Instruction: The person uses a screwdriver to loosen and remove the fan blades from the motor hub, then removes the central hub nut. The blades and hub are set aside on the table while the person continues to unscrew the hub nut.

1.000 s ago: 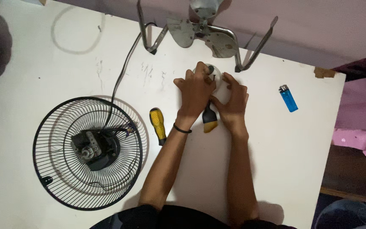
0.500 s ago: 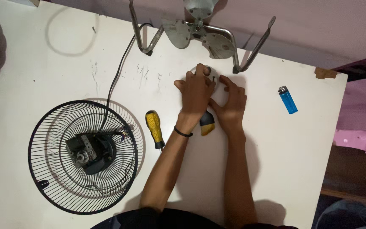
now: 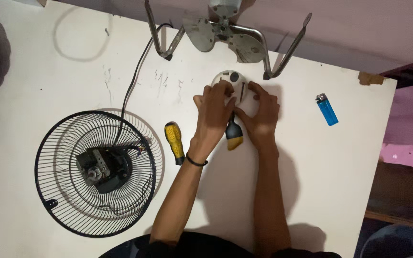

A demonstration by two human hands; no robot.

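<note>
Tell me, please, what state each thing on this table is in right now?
White housing: on the table, gripped by both hands.
Left hand: closed on housing.
Right hand: closed on housing.
Screwdriver: lying loose.
Fan grille: flat, motor exposed.
Lighter: lying flat.

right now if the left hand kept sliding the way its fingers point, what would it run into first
Probably the metal fan stand at the table's far edge. The left hand already rests on the white round housing, fingers aimed away from the person; height above the table is unclear.
</note>
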